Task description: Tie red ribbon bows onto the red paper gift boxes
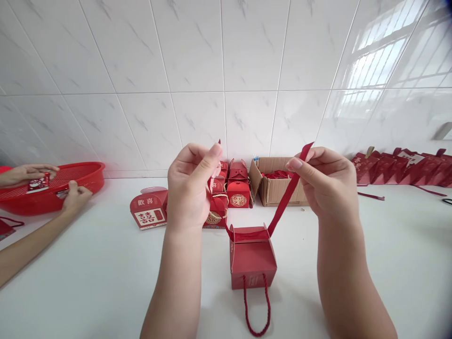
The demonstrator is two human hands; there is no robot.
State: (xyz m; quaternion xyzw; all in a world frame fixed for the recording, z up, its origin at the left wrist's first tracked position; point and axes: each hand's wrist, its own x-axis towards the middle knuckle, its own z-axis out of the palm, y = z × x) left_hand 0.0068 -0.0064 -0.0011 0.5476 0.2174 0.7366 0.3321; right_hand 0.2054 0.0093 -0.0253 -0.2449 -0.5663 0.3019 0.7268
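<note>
1. The left hand [190,186] pinches one end of a flat red satin ribbon [286,195] between thumb and forefinger, raised above the counter; only a short tip shows past the fingers.
2. The right hand [323,181] pinches the other end the same way, and that length runs taut down to the box.
3. The ribbon passes across the folded top of a small red card gift box [252,256] with a red cord handle, standing on the white counter [106,278] between the forearms. As I judge it, the box is closed and the ribbon threaded, but no knot or bow is tied yet.
4. Behind stand more red gift boxes [237,188], seemingly finished, and an open brown cardboard carton [273,186].
5. At far left another person's hands work at a red plastic basket [84,174].
</note>
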